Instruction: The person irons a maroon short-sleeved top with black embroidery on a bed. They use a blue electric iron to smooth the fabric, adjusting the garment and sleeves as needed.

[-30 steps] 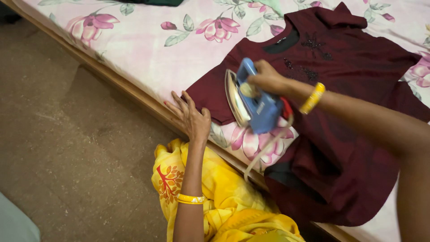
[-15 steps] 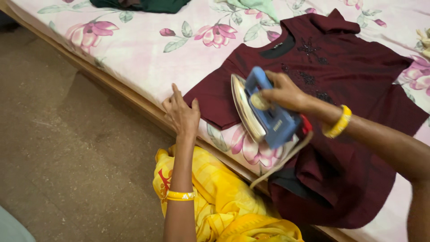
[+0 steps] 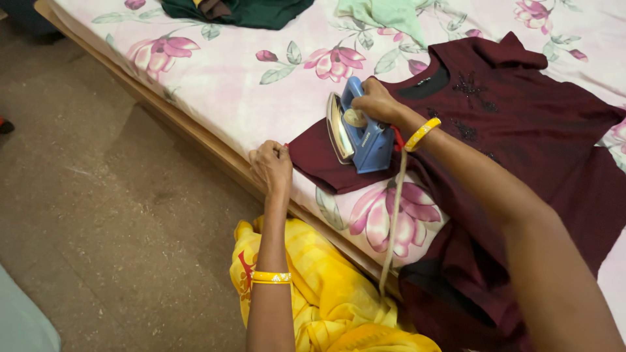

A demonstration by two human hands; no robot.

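Observation:
A dark maroon top (image 3: 521, 124) with beaded trim lies flat on a bed with a pink floral sheet (image 3: 248, 85). My right hand (image 3: 375, 104) grips the handle of a blue electric iron (image 3: 360, 135), which rests tilted on the top's sleeve with its metal soleplate facing left. The iron's cord (image 3: 391, 215) hangs down over the bed's edge. At the hem of that sleeve, my left hand (image 3: 272, 166) is closed, pinching the fabric near the bed's edge. Both wrists wear yellow bangles.
A dark green cloth (image 3: 248, 10) and a pale green cloth (image 3: 385, 13) lie at the far side of the bed. The wooden bed frame (image 3: 195, 137) runs diagonally. Brown floor (image 3: 98, 195) is on the left. My yellow garment (image 3: 326, 293) is below.
My right hand carried the iron up and left onto the sleeve. My left hand, spread flat on the bed edge before, has curled shut on the sleeve hem.

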